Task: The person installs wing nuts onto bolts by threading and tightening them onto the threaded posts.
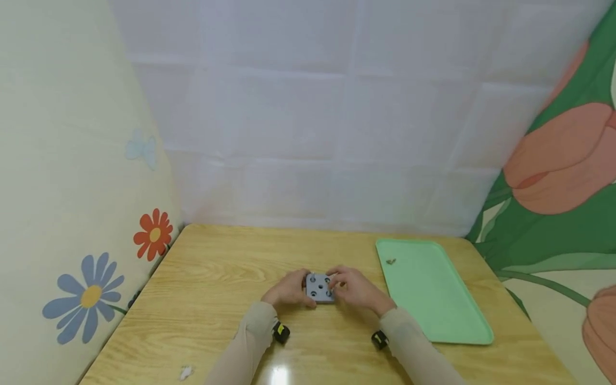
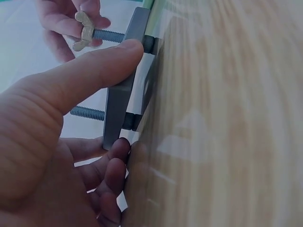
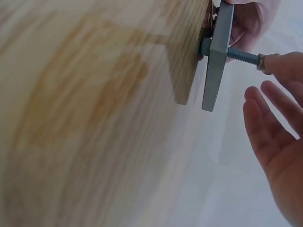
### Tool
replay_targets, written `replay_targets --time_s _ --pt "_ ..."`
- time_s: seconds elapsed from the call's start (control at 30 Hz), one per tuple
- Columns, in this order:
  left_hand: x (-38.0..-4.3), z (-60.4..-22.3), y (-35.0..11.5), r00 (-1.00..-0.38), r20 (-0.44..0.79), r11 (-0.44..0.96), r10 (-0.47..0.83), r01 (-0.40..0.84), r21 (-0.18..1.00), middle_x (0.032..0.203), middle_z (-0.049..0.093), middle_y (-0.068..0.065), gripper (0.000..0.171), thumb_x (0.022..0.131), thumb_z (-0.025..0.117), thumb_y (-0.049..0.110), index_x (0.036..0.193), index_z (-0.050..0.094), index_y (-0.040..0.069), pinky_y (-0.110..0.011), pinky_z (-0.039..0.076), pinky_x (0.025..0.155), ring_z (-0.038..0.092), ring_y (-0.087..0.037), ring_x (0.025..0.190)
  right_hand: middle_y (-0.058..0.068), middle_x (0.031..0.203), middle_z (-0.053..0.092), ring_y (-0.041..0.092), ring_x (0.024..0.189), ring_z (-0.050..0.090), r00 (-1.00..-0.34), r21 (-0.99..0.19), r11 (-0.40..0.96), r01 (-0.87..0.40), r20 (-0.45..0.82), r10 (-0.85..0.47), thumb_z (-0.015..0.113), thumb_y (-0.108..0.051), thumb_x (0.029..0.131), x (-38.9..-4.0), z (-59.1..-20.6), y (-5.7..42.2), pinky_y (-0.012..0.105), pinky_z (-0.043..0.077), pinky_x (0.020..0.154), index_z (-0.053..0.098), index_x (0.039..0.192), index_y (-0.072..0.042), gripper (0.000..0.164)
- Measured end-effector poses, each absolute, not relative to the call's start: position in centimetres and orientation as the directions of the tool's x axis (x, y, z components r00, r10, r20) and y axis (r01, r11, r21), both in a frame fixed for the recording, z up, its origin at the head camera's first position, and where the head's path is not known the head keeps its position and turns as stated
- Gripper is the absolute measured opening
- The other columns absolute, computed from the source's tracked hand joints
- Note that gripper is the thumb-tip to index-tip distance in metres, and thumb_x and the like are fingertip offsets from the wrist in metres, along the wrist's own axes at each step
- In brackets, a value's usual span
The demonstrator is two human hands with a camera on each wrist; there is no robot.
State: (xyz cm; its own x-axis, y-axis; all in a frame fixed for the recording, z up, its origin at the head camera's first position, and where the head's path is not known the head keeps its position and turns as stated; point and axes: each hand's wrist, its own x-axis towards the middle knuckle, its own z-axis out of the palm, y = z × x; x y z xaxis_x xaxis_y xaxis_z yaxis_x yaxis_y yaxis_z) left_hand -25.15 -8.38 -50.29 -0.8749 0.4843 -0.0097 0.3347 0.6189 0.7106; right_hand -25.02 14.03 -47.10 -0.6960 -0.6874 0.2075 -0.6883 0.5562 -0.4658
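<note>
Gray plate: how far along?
Done: at least two bolts stand through the gray plate. In hand: the left hand grips the plate; the right hand pinches a wing nut at one bolt's outer end. Remaining, probably: running that nut down, fitting one on the bare bolt in the left wrist view; small pieces on the green tray may be nuts.

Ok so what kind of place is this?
Probably a makeshift tabletop work area indoors: a wood-grain table, a creased white sheet behind it, and flower-patterned coverings on both sides.
</note>
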Motion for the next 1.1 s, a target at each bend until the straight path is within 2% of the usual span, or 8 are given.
replay_targets --time_s 0.07,0.13,0.37,0.5,0.7,0.8,0.93,1.1 --pt "-25.0 -50.4 -8.4 -0.877 -0.015 0.628 0.481 0.332 0.704 0.091 0.052 0.007 0.072 0.058 0.080 0.035 0.115 0.047 0.007 -0.026 0.040 0.072 0.049 -0.009 0.080 -0.002 0.108 0.056 0.014 0.099 0.051 -0.696 -0.451 0.563 -0.692 0.209 -0.687 0.062 -0.013 0.080 -24.9 -47.2 14.0 0.035 0.041 0.082 0.068 0.083 -0.018 0.009" --pt "-24.9 -50.4 -8.4 -0.880 -0.015 0.628 0.475 0.327 0.706 0.090 0.052 0.006 0.071 0.057 0.080 0.034 0.114 0.047 0.007 -0.026 0.040 0.071 0.049 -0.009 0.079 -0.003 0.105 0.058 0.013 0.098 0.052 -0.695 -0.450 0.562 -0.694 0.212 -0.687 0.062 -0.015 0.080 -24.9 -47.2 14.0 0.035 0.040 0.083 0.068 0.084 -0.018 0.007" --pt "-24.7 -49.3 -8.4 -0.886 -0.022 0.616 0.463 0.303 0.727 0.087 0.053 0.004 0.066 0.056 0.081 0.029 0.110 0.048 0.007 -0.027 0.041 0.069 0.050 -0.011 0.075 -0.011 0.085 0.054 0.004 0.079 0.052 -0.693 -0.454 0.556 -0.696 0.225 -0.685 0.065 -0.015 0.079 -25.1 -46.8 13.7 0.025 0.043 0.071 0.067 0.084 -0.017 0.005" --pt "-24.7 -49.2 -8.3 -0.888 -0.024 0.625 0.459 0.304 0.719 0.086 0.052 0.005 0.067 0.056 0.081 0.031 0.110 0.048 0.009 -0.027 0.040 0.068 0.049 -0.011 0.075 -0.010 0.082 0.055 0.004 0.075 0.051 -0.697 -0.483 0.548 -0.683 0.208 -0.686 0.064 -0.012 0.079 -24.8 -46.6 14.0 0.023 0.044 0.067 0.067 0.087 -0.015 0.009" --pt "-24.3 -49.1 -8.2 -0.888 -0.028 0.621 0.460 0.299 0.725 0.086 0.052 0.005 0.065 0.056 0.081 0.029 0.109 0.049 0.009 -0.027 0.040 0.069 0.049 -0.011 0.075 -0.009 0.084 0.057 0.003 0.075 0.052 -0.690 -0.512 0.532 -0.674 0.180 -0.701 0.056 -0.001 0.076 -24.4 -46.4 14.4 0.022 0.044 0.065 0.068 0.093 -0.013 0.023" --pt "-24.1 -49.0 -8.1 -0.887 -0.031 0.617 0.460 0.294 0.730 0.086 0.053 0.004 0.065 0.056 0.081 0.028 0.109 0.049 0.009 -0.027 0.040 0.069 0.049 -0.011 0.075 -0.008 0.084 0.057 0.004 0.075 0.052 -0.684 -0.516 0.523 -0.679 0.184 -0.706 0.056 -0.002 0.077 -24.3 -46.4 14.6 0.022 0.044 0.065 0.068 0.093 -0.012 0.023" --pt "-24.2 -49.0 -8.2 -0.888 -0.031 0.624 0.460 0.298 0.723 0.088 0.053 0.004 0.065 0.057 0.080 0.029 0.110 0.049 0.009 -0.027 0.040 0.070 0.049 -0.011 0.076 -0.006 0.091 0.056 0.006 0.081 0.052 -0.690 -0.490 0.540 -0.684 0.195 -0.697 0.059 -0.008 0.080 -24.3 -46.5 14.4 0.025 0.044 0.068 0.067 0.091 -0.015 0.015" --pt "-24.4 -49.1 -8.2 -0.883 -0.028 0.635 0.468 0.314 0.706 0.089 0.052 0.005 0.064 0.059 0.080 0.031 0.110 0.049 0.008 -0.027 0.040 0.070 0.049 -0.010 0.078 0.000 0.112 0.054 0.015 0.100 0.051 -0.713 -0.475 0.571 -0.670 0.196 -0.673 0.063 -0.016 0.081 -24.2 -46.6 14.1 0.035 0.041 0.082 0.068 0.085 -0.018 0.007"
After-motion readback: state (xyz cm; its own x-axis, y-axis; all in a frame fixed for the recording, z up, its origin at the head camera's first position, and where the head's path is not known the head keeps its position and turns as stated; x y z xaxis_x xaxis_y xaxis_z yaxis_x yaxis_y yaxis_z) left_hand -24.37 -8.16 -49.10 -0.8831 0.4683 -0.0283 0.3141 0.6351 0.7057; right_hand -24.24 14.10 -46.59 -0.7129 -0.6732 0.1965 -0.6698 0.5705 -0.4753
